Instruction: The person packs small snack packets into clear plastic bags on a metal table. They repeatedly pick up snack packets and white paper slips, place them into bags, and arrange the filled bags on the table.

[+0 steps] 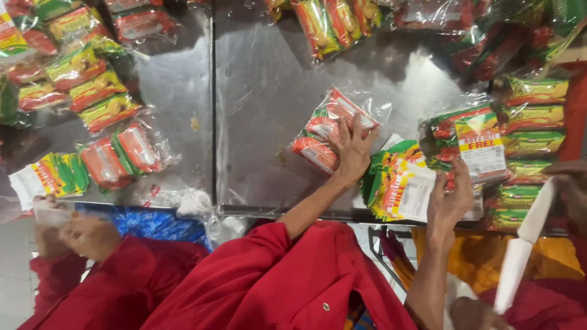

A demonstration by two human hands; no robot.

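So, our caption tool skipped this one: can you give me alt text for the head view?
Seen from above, a person in red sleeves presses the left hand on a clear bag of snack packets on a steel table, while the right hand holds a printed leaflet. More bagged packets lie around; another person's hands work at the left edge.

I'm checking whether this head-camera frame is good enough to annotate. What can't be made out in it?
- Left hand: it covers part of the clear multipack; the packets underneath are hidden.
- Right hand: whether it grips or just touches the stack of leaflets is unclear.
- White strip, lower right: motion-blurred; its kind cannot be told.
- Packs at the top edge: cut off by the frame.
- A co-worker's hand, lower left: blurred.
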